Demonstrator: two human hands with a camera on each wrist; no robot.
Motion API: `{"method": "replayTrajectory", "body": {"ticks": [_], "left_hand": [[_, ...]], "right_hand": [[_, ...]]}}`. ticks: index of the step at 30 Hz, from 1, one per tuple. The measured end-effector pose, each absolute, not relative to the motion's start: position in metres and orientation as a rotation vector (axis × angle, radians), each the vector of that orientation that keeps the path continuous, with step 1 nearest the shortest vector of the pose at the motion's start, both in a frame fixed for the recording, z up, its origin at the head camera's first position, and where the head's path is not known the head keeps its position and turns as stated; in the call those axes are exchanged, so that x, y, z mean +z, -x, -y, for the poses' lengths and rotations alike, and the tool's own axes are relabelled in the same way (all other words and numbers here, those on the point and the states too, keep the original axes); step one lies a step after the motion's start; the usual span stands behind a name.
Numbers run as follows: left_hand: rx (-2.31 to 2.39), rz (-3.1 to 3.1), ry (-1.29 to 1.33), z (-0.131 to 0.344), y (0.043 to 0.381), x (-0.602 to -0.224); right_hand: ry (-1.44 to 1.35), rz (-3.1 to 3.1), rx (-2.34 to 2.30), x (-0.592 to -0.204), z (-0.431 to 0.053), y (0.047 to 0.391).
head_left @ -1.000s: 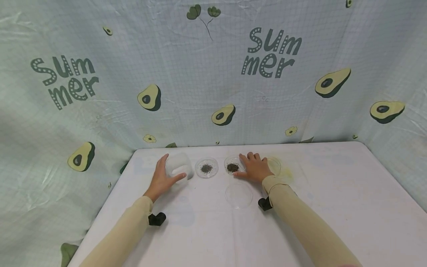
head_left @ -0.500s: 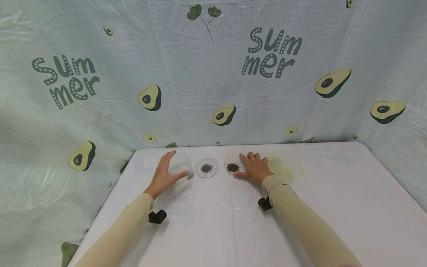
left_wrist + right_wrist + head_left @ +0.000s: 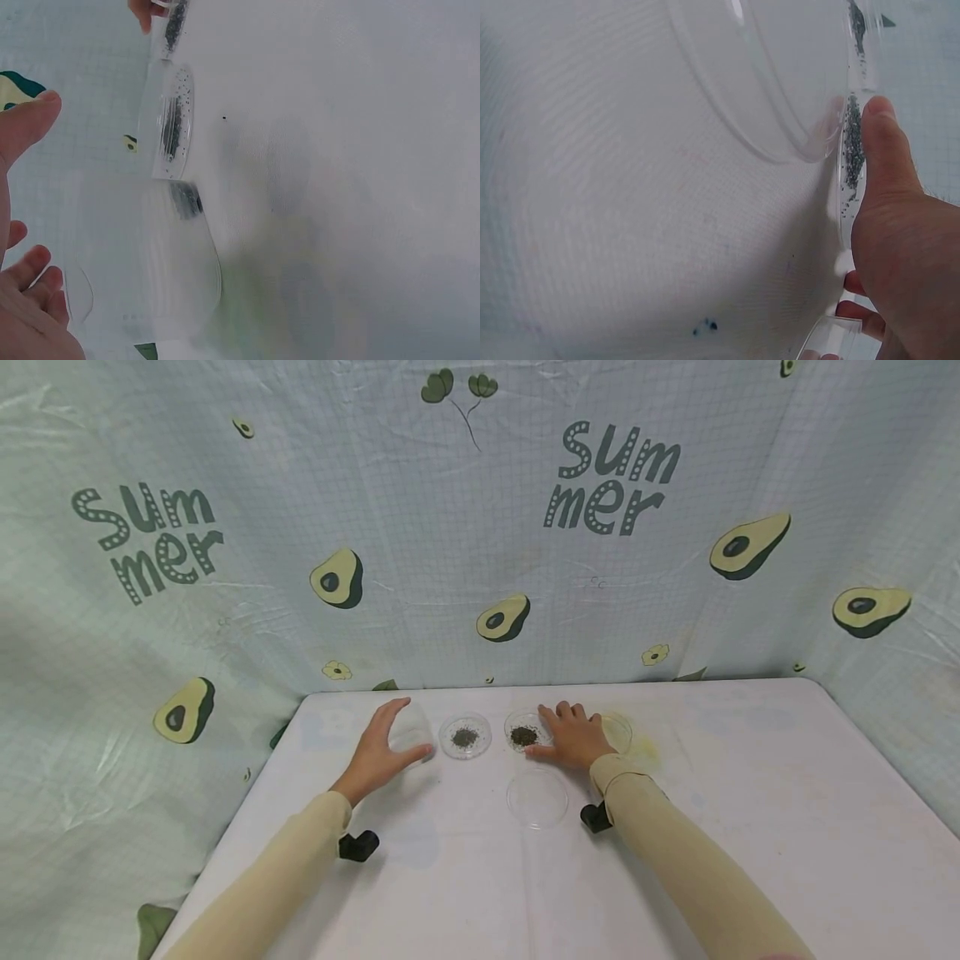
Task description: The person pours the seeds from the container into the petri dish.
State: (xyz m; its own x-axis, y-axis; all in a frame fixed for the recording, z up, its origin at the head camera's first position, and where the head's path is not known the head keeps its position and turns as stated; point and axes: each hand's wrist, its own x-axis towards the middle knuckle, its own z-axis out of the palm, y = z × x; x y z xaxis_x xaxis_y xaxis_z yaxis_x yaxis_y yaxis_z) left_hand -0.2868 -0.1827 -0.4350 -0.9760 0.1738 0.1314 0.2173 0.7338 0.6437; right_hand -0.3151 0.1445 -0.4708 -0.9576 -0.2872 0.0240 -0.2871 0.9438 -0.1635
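A clear plastic cup [image 3: 411, 733] stands at the back left of the white table [image 3: 750, 793]. My left hand [image 3: 378, 752] is cupped loosely around it, thumb and fingers spread and apart from its wall; the left wrist view shows the cup [image 3: 150, 262] with my thumb [image 3: 22, 124] held off it. Right of it lies a small clear dish of dark seeds [image 3: 465, 737]. A second seed dish [image 3: 522, 737] sits beside my right hand [image 3: 573, 742], which lies flat on the table. In the right wrist view my thumb [image 3: 885, 165] touches that dish's rim [image 3: 851, 142].
An empty clear dish [image 3: 536, 797] lies in front of the right hand, near my wrist. Another clear dish [image 3: 621, 731] sits just right of that hand, on a yellowish stain. A printed avocado cloth [image 3: 480, 527] walls the back and both sides.
My left hand has loosened its grip on the clear cup, with the fingers now spread, and has shifted slightly right. The right hand and the dishes have not moved.
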Motion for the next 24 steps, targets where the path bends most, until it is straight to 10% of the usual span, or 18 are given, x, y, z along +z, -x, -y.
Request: {"method": "replayTrajectory", "body": {"ticks": [24], "left_hand": [[-1.098, 2.853, 0.47, 0.157, 0.283, -0.434]], "right_hand": [[0.439, -2.989, -0.315, -0.473, -0.155, 0.33]]}}
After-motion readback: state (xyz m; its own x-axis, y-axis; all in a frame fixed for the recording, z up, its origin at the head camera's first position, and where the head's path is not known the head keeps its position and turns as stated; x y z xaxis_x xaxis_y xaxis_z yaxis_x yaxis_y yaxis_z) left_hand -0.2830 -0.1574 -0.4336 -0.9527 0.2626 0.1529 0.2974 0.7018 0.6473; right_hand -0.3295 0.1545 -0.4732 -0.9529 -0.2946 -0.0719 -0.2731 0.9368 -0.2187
